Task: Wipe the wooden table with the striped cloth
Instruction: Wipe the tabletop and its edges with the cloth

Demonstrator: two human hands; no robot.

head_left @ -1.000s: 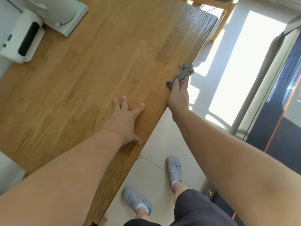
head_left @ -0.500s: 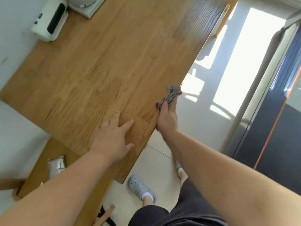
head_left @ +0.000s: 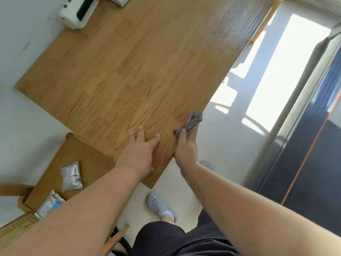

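The wooden table (head_left: 129, 74) runs from the top of the view down to a near corner by my feet. My right hand (head_left: 185, 148) grips the bunched grey striped cloth (head_left: 192, 122) against the table's right edge, close to that near corner. The cloth sticks out past my fingers along the edge. My left hand (head_left: 139, 154) rests flat on the tabletop just left of it, fingers spread.
A white device (head_left: 80, 12) stands at the table's far left. A wooden chair seat (head_left: 77, 159) with two foil packets (head_left: 71, 175) sits below the table's left end. Pale floor and a dark glass door (head_left: 313, 145) lie to the right.
My right hand has dragged the cloth along the right edge toward the near corner. My left hand has slid back along the tabletop with it, and the view has shifted the same way.
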